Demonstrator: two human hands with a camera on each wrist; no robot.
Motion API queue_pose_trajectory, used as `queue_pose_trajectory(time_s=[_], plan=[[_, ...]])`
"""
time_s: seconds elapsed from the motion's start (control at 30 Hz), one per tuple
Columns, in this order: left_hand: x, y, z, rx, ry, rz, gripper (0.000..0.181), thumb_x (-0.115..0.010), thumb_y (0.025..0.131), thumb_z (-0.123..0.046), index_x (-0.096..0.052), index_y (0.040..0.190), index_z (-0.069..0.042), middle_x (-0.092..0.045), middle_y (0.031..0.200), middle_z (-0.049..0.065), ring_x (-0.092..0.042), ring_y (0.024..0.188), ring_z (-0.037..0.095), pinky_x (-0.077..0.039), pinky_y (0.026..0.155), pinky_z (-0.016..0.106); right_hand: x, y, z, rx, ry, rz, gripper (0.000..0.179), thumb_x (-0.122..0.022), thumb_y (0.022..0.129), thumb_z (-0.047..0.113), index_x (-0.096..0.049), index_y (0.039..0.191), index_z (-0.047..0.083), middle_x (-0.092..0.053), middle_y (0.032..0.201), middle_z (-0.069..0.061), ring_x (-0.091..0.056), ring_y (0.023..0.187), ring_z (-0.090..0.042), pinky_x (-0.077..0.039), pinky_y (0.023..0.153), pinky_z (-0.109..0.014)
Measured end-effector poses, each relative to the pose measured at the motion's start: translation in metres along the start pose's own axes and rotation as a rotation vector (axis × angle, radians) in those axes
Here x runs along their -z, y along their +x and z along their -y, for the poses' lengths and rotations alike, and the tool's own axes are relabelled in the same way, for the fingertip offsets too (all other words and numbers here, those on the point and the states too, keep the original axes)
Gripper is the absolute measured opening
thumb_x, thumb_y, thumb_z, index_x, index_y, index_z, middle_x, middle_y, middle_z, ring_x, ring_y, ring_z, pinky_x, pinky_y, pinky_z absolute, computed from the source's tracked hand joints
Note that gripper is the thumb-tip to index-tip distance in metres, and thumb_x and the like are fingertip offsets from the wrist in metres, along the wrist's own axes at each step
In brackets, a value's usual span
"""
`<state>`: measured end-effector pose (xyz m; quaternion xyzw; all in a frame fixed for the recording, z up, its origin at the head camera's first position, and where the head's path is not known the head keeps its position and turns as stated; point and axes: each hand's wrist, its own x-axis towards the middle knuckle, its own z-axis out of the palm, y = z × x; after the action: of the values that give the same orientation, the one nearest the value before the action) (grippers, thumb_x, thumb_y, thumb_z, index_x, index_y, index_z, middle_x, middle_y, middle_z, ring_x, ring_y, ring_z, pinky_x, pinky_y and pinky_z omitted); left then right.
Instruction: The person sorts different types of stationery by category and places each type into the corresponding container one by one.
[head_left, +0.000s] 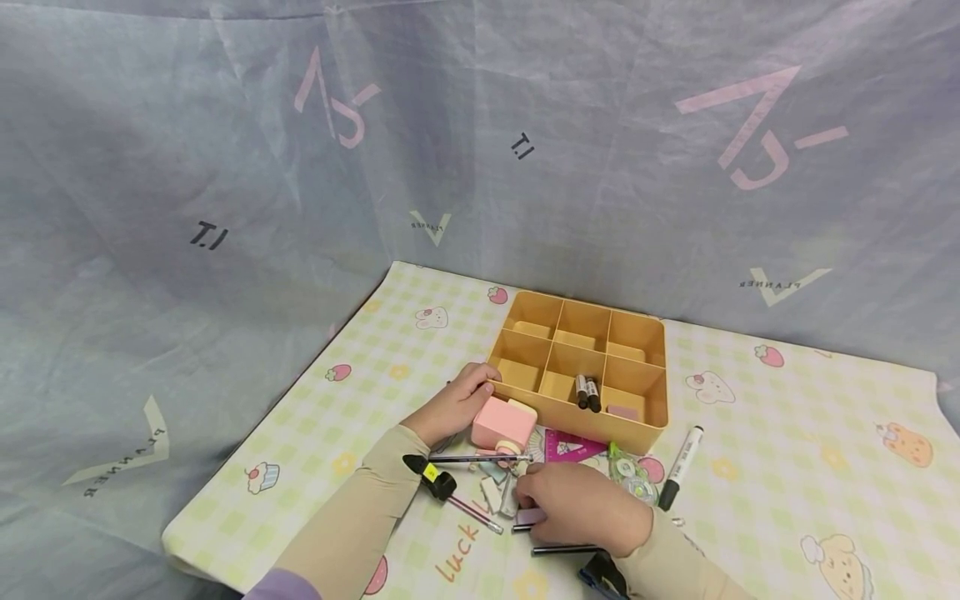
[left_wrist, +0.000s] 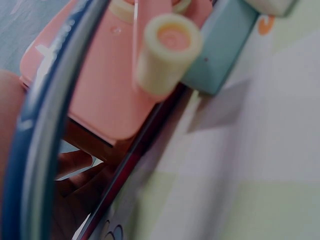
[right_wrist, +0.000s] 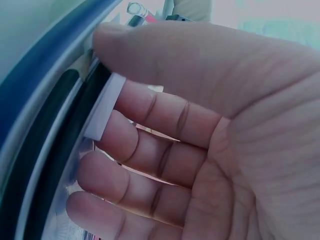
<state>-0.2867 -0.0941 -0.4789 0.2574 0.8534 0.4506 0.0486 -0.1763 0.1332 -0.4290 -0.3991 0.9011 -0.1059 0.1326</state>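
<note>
My right hand [head_left: 585,504] pinches a small pale lavender block, which looks like an eraser [right_wrist: 106,107], between thumb and fingers, low over the table. Dark pencils [right_wrist: 60,135] lie close by its thumb. At the front left corner of the yellow organizer box [head_left: 577,417], my left hand [head_left: 453,404] touches the box with its fingertips, partly hidden. Just right of that hand is a pink pencil sharpener [head_left: 501,423] with a cream crank knob [left_wrist: 167,57]. Two black-capped markers [head_left: 588,392] and a lavender block [head_left: 622,412] sit in front compartments of the box.
Between the hands lie white erasers [head_left: 491,493], a striped pencil [head_left: 474,512] and a magenta set square [head_left: 572,447]. A green correction tape [head_left: 630,473] and a white marker [head_left: 682,467] are to the right. Grey cloth [head_left: 480,167] hangs behind the table.
</note>
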Motion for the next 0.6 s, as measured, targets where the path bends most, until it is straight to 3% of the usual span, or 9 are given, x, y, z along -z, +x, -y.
queue_pose_trajectory(time_s=[0.17, 0.6], plan=[[-0.0004, 0.0000, 0.0014, 0.003, 0.003, -0.003, 0.018, -0.039, 0.111, -0.022, -0.053, 0.121, -0.017, -0.047, 0.127, 0.010, -0.050, 0.115, 0.024, -0.040, 0.099, 0.044, 0.0010, 0.0015, -0.0015, 0.000, 0.036, 0.003, 0.019, -0.081, 0.075, 0.018, -0.063, 0.077, 0.024, -0.048, 0.074, 0.013, -0.042, 0.062, -0.005, -0.038, 0.058, -0.024], [0.0001, -0.0009, 0.0000, 0.003, 0.004, 0.002, 0.018, -0.039, 0.111, -0.023, -0.052, 0.122, -0.017, -0.047, 0.126, 0.010, -0.050, 0.114, 0.024, -0.041, 0.099, 0.045, -0.0052, 0.0022, 0.0002, -0.010, -0.020, -0.022, 0.029, -0.083, 0.073, 0.017, -0.055, 0.075, 0.023, -0.043, 0.070, 0.012, -0.039, 0.059, -0.006, -0.036, 0.055, -0.025]])
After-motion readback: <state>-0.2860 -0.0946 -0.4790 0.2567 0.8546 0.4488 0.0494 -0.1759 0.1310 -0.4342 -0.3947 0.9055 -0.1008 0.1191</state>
